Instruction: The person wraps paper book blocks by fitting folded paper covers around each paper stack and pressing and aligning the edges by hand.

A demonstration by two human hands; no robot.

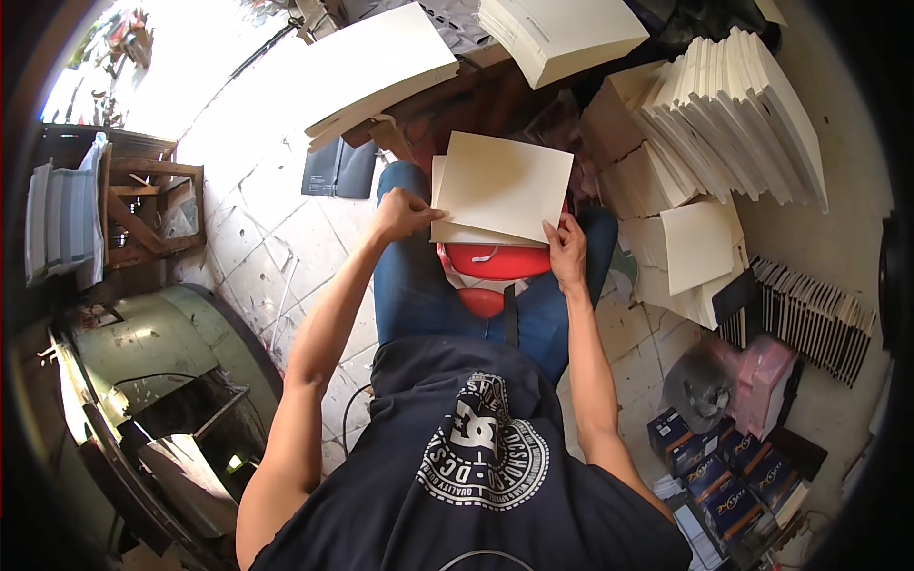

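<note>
Over my lap I hold a cream paper sheet (506, 186), or a thin set of sheets. A second cream sheet (465, 234) shows beneath it, sticking out at the left and lower edges at a slight angle. My left hand (407, 214) pinches the lower left corner, thumb on top. At the lower right corner, my right hand (567, 249) grips the edge between thumb and fingers. Below the sheets, between my knees, is a red seat-like surface (500, 261). How many sheets each hand holds cannot be made out.
Ahead lie a cream paper stack (381, 67) and another stack (566, 38). Tall piles of bound paper blocks (733, 114) stand at the right, above a row of black-edged books (814, 314) and dark blue boxes (733, 485). A green machine (162, 333) and wooden frame (152, 209) are at left.
</note>
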